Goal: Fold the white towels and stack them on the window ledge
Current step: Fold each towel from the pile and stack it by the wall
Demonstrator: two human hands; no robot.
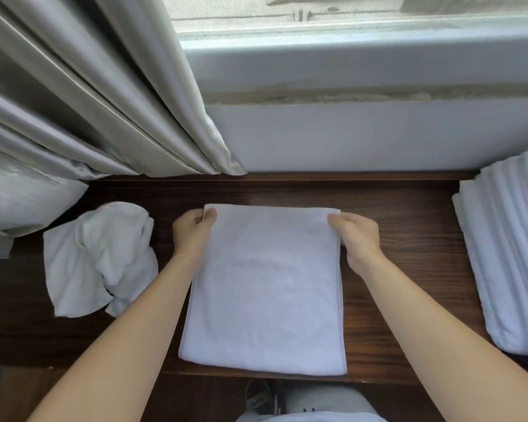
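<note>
Mid-fold: left hand [192,229] and right hand [355,234] fingers pinching the towel [265,293]'s far corners, so next probably pull them to the near edge.

Both forearms reach toward twelve o'clock, left hand [192,229] and right hand [356,233] pinching with thumbs on top.

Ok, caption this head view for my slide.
Both hands pinch a towel's far corners, mid-fold on the ledge.
</note>
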